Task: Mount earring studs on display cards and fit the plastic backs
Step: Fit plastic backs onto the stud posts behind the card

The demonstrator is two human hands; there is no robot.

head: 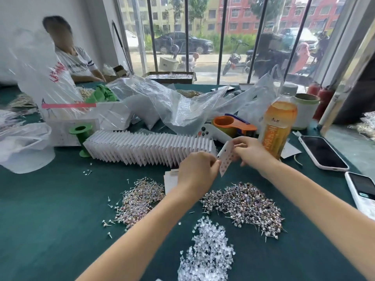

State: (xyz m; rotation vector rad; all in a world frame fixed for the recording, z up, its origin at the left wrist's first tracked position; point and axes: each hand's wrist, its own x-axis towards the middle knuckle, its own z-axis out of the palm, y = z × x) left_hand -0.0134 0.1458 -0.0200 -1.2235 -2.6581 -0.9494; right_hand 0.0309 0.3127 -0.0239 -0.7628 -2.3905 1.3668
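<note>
Both my forearms bare, reaching forward from near edge of worktop, converging toward its middle. My left hand knuckles up, fingers curled, fingertips pinched together at right side. My right hand raised slightly higher, fingers bent, thumb and forefinger pinching. Hands close, nearly touching.

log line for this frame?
step: mounting studs | left hand: pinching display card | right hand: holding card | clear backs pile: untouched
</note>
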